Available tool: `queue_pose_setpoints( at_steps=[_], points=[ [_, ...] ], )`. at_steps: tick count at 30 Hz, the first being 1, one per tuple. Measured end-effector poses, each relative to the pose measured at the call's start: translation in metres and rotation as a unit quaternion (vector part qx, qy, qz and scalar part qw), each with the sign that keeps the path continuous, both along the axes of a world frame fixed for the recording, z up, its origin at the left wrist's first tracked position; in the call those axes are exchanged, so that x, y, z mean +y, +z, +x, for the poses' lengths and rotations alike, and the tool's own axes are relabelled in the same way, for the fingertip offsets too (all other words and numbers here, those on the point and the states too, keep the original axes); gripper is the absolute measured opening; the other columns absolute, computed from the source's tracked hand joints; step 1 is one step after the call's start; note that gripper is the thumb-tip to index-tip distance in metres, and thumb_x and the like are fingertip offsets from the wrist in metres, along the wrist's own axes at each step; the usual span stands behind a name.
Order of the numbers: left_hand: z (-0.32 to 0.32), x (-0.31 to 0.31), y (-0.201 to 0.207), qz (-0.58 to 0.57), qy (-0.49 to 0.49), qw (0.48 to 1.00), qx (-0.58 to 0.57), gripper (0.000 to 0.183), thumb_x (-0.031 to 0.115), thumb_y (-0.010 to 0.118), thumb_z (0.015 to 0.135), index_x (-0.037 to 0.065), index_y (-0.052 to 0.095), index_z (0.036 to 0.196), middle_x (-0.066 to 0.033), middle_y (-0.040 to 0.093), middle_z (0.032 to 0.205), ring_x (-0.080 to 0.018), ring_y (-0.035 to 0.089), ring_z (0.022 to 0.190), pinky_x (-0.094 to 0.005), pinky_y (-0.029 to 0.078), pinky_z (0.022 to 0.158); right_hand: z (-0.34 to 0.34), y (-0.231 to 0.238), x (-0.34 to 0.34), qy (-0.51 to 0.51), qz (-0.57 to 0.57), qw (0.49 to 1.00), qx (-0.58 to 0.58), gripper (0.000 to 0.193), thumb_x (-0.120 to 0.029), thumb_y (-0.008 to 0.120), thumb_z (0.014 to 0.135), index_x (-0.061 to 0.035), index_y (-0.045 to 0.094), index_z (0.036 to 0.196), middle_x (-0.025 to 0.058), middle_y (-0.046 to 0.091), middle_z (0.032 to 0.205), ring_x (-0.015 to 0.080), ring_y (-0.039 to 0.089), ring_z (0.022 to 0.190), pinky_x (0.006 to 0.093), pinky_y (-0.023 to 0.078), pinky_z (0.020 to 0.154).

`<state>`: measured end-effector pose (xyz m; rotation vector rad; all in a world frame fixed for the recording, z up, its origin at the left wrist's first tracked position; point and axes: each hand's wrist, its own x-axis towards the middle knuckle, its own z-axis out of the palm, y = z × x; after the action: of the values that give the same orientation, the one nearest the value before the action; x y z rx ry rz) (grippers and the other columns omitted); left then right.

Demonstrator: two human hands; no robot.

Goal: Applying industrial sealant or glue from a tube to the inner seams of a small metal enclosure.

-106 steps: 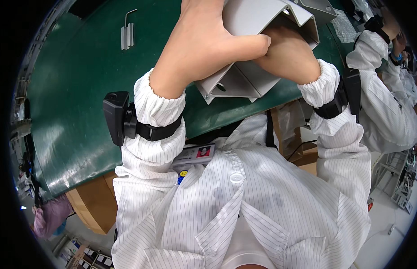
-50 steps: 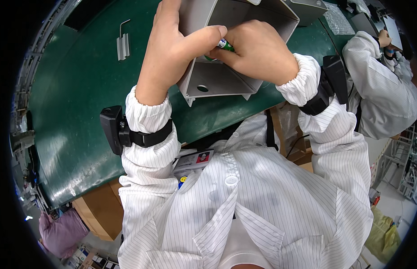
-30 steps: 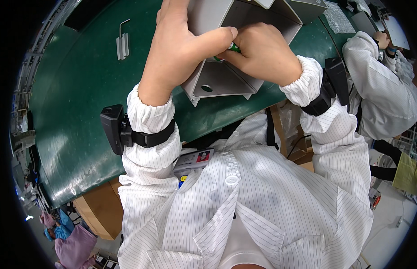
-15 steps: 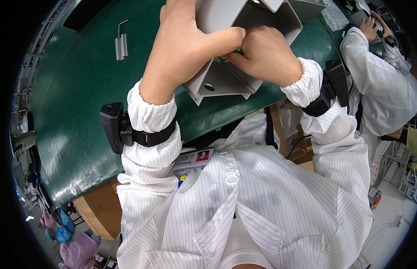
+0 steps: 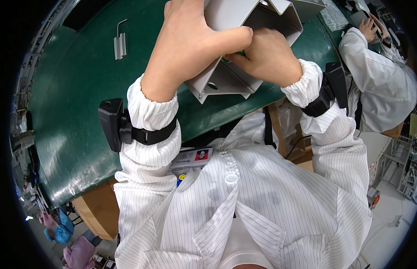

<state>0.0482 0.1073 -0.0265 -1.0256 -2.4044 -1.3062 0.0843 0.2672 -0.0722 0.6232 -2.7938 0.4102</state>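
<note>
Behind the left hand (image 5: 190,47), a gathered cuff (image 5: 155,112) ends a white, dark-pinstriped sleeve (image 5: 148,161), circled by a black strap (image 5: 159,134) bearing a boxy black device (image 5: 110,123); behind the right hand (image 5: 273,58), a second sleeve (image 5: 343,166) looks alike.

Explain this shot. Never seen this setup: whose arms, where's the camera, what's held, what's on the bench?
No robot here: these are a person's own bare hands. The picture comes from a fisheye camera worn on the head, looking down, so edges bend. Black boxes are strapped over both sleeves; their purpose isn't visible.

The left hand is against a grey metal housing, its fingertips hidden. The right hand, at the housing's open side, has a green item in its fingers, mostly hidden.

On the green table, to the left, lie an L-shaped rod and a grooved metal piece.
</note>
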Motion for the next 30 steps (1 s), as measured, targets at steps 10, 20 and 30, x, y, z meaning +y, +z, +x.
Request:
queue_pose_setpoints(
  at_steps=[10,20,30],
  points=[
    [0.036,0.014,0.041,-0.07,0.077,0.992,-0.068,0.075,0.036,0.065,0.062,0.001,0.045,0.125,-0.0237,0.047,0.115,-0.0375,0.044,0.109,-0.0402,0.035,0.095,-0.001,-0.004,0.005,-0.013,0.003,1.0,0.009,0.032,-0.036,0.061,0.078,-0.0059,0.067,0.071,0.012,0.061,0.06,0.0305,0.06,0.058,0.0388,0.048,0.053],
    [0.026,0.007,0.051,-0.135,0.035,0.986,-0.089,0.079,0.039,0.063,0.056,-0.002,0.05,0.123,-0.0233,0.05,0.102,-0.0361,0.049,0.099,-0.0341,0.039,0.089,0.001,-0.017,-0.003,-0.01,-0.065,0.998,0.018,0.035,-0.038,0.061,0.078,-0.0042,0.065,0.067,0.0123,0.058,0.057,0.0315,0.058,0.055,0.0387,0.047,0.052],
    [0.023,0.001,0.075,-0.24,0.015,0.957,-0.162,0.078,0.04,0.063,0.058,-0.001,0.05,0.124,-0.0267,0.051,0.108,-0.0377,0.049,0.104,-0.0345,0.04,0.091,0.003,-0.025,-0.031,0.024,-0.178,0.984,-0.019,0.032,-0.034,0.062,0.079,-0.0035,0.063,0.068,0.0118,0.059,0.059,0.0309,0.059,0.057,0.0392,0.048,0.055]
  ],
)
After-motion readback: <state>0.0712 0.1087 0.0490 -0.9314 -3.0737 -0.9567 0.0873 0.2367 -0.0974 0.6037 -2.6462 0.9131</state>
